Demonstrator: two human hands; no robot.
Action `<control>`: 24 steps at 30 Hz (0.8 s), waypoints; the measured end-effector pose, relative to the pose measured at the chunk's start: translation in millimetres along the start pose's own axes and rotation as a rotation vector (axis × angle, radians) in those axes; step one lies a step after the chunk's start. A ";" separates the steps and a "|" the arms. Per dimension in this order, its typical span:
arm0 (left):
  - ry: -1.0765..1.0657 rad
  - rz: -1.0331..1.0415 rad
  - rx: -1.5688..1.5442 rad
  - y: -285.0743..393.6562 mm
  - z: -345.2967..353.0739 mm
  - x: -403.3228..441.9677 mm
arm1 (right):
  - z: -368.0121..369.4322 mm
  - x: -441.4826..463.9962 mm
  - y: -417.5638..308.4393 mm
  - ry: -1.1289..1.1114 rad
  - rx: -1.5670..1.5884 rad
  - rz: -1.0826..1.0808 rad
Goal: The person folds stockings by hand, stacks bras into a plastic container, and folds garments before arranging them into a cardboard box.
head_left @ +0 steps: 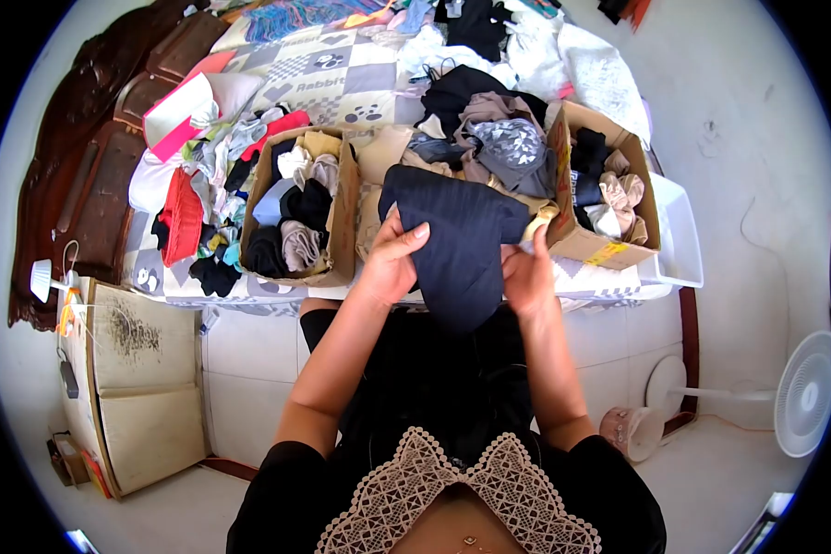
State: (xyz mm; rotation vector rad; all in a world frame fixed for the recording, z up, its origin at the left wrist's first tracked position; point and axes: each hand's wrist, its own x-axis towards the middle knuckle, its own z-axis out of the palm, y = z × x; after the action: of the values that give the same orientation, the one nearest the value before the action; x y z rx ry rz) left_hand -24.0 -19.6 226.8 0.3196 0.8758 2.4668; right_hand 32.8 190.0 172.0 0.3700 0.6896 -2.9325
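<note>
A dark, nearly black cloth garment (457, 235) hangs between my two hands over the bed's front edge. My left hand (395, 258) grips its left side, thumb on top and the other fingers behind the fabric. At the garment's right edge, my right hand (528, 272) holds it, fingers pointing up and partly hidden by the cloth. Left of my hands stands a cardboard box (344, 212) of folded and rolled clothes. Another cardboard box (563, 166), holding black, beige and white clothes, is on the right. Behind the garment lies a pile with a grey patterned bra (511, 145).
Loose clothes and a red garment (184, 217) lie on the bed's left side. A clear plastic bin (679, 231) is beside the right box. A bedside cabinet (148, 397) stands at lower left, a white fan (807, 394) and a bucket (632, 433) at lower right.
</note>
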 end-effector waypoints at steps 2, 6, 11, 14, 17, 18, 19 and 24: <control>0.010 -0.015 0.116 -8.8 -9.3 -0.4 | 17.5 -19.8 21.2 0.141 -0.052 -0.058; 0.075 -0.029 0.377 -9.1 -22.1 -5.7 | 39.6 -34.5 13.2 0.174 -0.447 -0.672; 0.138 0.013 0.634 9.4 -4.0 -12.1 | 53.7 -49.1 -11.8 0.067 -1.483 -0.796; 0.185 0.024 0.578 15.6 16.6 -9.4 | 41.6 -46.1 -22.2 0.105 -1.563 -0.756; 0.166 -0.004 0.627 20.5 16.4 0.5 | 37.5 -44.6 -33.1 0.175 -1.577 -0.703; 0.174 0.009 0.655 23.9 25.0 8.4 | 30.3 -39.0 -36.0 0.199 -1.499 -0.715; 0.183 0.024 0.683 26.0 29.7 18.2 | 21.4 -29.6 -37.4 0.222 -1.423 -0.727; 0.089 0.207 1.081 -4.2 -45.9 87.0 | -99.0 55.6 -54.2 0.586 -1.328 -0.468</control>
State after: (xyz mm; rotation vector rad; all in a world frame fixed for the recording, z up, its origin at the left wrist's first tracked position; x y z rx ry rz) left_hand -113.3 5.1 193.4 0.6745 2.2472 1.9362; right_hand -8.5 280.3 94.8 0.9207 2.7375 -1.8851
